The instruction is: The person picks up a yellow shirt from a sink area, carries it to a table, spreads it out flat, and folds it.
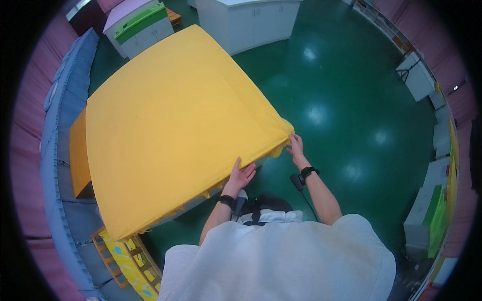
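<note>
A yellow elasticated cover [177, 113] is stretched over a large, flat, roughly square top, its gathered hem tucked around the near edge. At the near right corner, the fingertips of my right hand [296, 148] touch the bunched cloth; whether they pinch it is not clear. My left hand [240, 178] is at the near edge, left of that corner, palm turned up and fingers apart. Its thumb rests against the cover's edge. Below the hem, a pale side panel [196, 206] shows. Black straps with devices circle both my wrists.
On the left stand a blue padded sofa [71, 109], a wooden board [80, 154] and a wooden slatted frame [139, 259] with yellow patterned cloth. White cabinets [252, 22] and a green-fronted unit [141, 22] are beyond. Green floor [339, 113] extends right, towards boxes [418, 222] along the wall.
</note>
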`<state>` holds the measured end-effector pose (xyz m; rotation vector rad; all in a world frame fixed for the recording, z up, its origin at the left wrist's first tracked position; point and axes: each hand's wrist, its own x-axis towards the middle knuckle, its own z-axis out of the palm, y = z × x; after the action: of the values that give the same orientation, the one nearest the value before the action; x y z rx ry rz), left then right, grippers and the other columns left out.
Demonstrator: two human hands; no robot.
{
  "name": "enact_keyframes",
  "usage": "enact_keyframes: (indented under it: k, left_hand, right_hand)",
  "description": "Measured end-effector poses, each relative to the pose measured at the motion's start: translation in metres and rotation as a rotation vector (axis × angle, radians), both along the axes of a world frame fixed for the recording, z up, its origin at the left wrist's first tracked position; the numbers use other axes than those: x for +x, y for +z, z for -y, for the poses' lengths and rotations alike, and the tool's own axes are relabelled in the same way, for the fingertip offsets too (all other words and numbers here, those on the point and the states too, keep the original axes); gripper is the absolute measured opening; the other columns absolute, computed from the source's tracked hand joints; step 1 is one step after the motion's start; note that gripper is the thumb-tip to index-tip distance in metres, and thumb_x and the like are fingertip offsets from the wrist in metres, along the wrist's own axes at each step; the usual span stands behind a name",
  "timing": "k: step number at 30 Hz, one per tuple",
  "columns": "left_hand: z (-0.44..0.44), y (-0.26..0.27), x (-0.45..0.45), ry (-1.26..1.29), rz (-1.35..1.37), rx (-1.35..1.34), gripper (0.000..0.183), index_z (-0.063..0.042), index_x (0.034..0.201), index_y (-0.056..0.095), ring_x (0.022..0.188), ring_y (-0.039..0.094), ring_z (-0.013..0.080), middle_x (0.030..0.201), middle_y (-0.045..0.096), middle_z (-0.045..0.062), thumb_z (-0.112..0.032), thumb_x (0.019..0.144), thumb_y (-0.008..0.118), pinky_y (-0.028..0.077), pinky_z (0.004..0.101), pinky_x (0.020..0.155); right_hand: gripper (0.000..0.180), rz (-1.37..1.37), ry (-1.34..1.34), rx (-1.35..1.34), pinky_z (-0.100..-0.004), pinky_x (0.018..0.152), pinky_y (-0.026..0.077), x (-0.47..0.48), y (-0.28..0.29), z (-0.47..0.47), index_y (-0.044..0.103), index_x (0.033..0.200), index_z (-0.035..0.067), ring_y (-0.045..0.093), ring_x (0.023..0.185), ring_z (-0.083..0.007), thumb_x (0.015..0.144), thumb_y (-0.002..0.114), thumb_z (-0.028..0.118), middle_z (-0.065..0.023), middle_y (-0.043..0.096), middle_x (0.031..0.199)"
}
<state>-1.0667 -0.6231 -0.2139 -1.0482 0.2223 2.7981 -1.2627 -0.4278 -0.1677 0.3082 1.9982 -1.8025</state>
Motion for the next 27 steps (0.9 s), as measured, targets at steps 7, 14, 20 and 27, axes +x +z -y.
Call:
enact_keyframes:
  k: [7,14,20,27]
  left_hand:
    - [-0.015,-0.010,-0.023,0.224,0.207,-0.032,0.063,0.001,0.123,0.042,0.115,0.046,0.0299,0.123,0.046,0.019,-0.041,0.083,0.065,0.040,0.0413,0.099]
    - [-0.051,-0.002,-0.040,0.698,0.238,-0.132,0.056,-0.011,0.124,0.046,0.114,0.048,0.0257,0.122,0.051,0.011,-0.042,0.082,0.066,0.040,0.0399,0.097]
    - [-0.106,-0.001,-0.120,0.836,0.546,-0.420,0.061,-0.015,0.129,0.045,0.118,0.043,0.0222,0.122,0.051,0.006,-0.043,0.080,0.067,0.030,0.0497,0.100]
    - [-0.175,-0.004,-0.213,0.649,0.515,-0.331,0.056,-0.013,0.128,0.046,0.119,0.043,0.0191,0.129,0.049,0.004,-0.039,0.084,0.066,0.027,0.0476,0.100]
  right_hand:
    - [0.060,-0.631,0.452,0.349,-0.0423,0.098,0.038,-0.077,-0.014,0.033,0.038,0.134,0.003,0.047,0.118,-0.0352,0.090,0.055,0.039,-0.0204,0.047,0.130]
    - [0.058,-0.443,0.718,0.329,-0.0390,0.100,0.037,-0.089,-0.021,0.049,0.033,0.136,0.000,0.046,0.121,-0.0342,0.094,0.047,0.038,-0.0225,0.048,0.130]
    - [0.065,-0.392,0.895,0.044,-0.0385,0.102,0.034,-0.114,-0.054,0.039,0.025,0.139,-0.003,0.043,0.124,-0.0342,0.095,0.045,0.041,-0.0230,0.042,0.135]
    - [0.072,0.301,1.289,-0.046,-0.0387,0.096,0.041,-0.175,-0.061,0.041,0.030,0.136,-0.001,0.049,0.116,-0.0246,0.088,0.058,0.046,-0.0162,0.049,0.127]
